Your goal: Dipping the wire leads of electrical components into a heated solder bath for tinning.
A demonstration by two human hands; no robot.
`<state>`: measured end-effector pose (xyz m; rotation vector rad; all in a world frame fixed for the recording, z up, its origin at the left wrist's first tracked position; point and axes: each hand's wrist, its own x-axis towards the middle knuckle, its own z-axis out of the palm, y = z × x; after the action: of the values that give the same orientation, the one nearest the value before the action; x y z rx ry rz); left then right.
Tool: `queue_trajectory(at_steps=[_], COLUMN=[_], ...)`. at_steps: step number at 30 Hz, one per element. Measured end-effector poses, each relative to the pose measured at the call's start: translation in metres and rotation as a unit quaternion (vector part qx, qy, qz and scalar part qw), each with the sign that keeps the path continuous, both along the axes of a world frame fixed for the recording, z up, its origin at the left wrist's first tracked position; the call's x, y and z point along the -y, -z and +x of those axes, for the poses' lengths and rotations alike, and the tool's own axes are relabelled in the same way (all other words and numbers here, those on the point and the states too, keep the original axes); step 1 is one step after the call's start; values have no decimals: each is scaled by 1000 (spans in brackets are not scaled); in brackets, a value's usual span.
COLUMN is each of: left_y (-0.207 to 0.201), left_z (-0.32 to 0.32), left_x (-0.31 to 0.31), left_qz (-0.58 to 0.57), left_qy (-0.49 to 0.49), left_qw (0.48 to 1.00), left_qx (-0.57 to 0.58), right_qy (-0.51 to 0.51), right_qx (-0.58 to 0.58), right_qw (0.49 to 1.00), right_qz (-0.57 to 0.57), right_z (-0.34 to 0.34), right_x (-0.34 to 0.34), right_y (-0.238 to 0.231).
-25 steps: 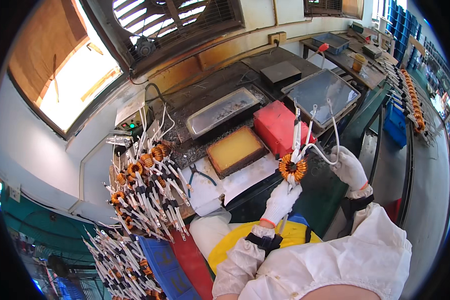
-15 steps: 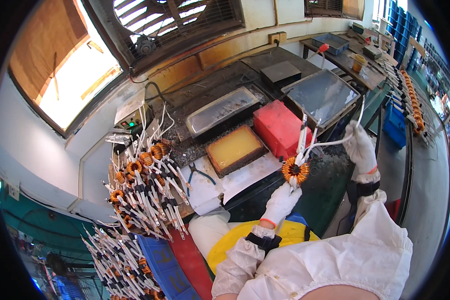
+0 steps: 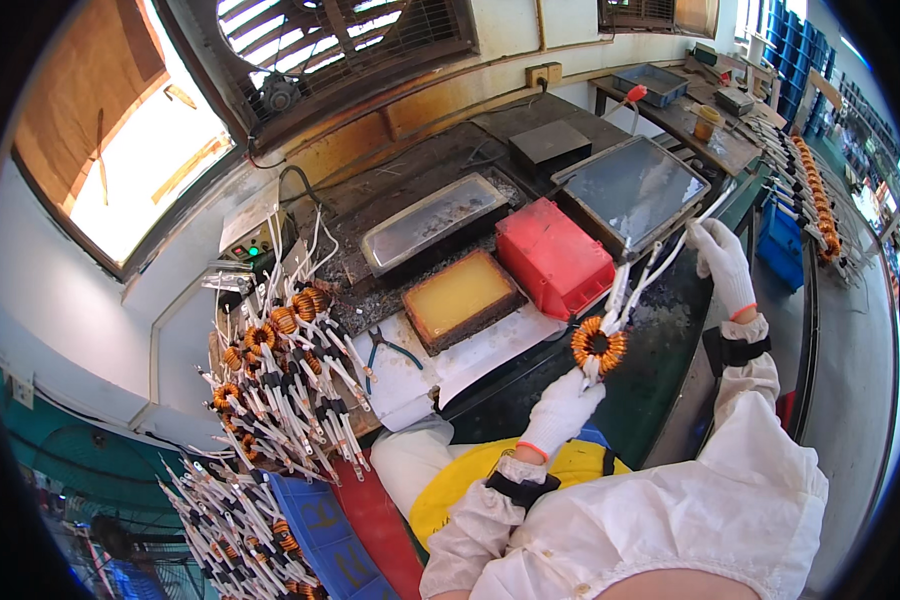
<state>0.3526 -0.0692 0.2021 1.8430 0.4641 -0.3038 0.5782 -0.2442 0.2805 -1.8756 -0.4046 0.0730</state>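
My left hand (image 3: 567,405), in a white glove, is closed on the lower leads of a copper-wound ring coil (image 3: 613,350) at the middle right. White sleeved leads rise from the coil's upper side. One long white lead (image 3: 662,262) slants up to the right, where my gloved right hand (image 3: 725,265) pinches it near its far end. Another pair of leads stands to the left of it, loose. The coil hangs over the dark green surface in front of a red box (image 3: 555,258).
A pile of similar coils (image 3: 300,355) lies at the left, above more in a blue crate (image 3: 335,545). Pliers (image 3: 395,353) rest on white paper beside a tray of yellowish material (image 3: 462,300). Glass-topped metal trays (image 3: 435,222) stand behind. A yellow round seat (image 3: 450,500) is below.
The long lead, bowed before, is now straighter and points up to the right. My right hand has shifted slightly down relative to the bench, and the whole view has shifted slightly.
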Motion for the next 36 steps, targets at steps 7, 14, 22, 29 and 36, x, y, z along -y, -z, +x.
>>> queue_trajectory(at_steps=[7, 14, 22, 29, 36], left_y=[-17, 7, -13, -6, 1], left_z=[-3, -8, -34, -126, -197], left_x=[-12, -27, -115, -219, -294], left_qz=[-117, -306, -52, 95, 241], left_qy=[-45, -61, -226, -469, -567], left_qw=[992, 949, 959, 854, 781], left_qx=[29, 54, 161, 206, 100], right_qy=[40, 1, -72, -116, -137], right_qx=[-33, -56, -68, -66, -46], right_qw=[998, 997, 994, 988, 984], right_qz=[21, 44, 52, 76, 108], right_z=[-11, -20, -13, -10, -18], right_x=[17, -2, -20, -48, -82], right_y=[32, 55, 72, 80, 84])
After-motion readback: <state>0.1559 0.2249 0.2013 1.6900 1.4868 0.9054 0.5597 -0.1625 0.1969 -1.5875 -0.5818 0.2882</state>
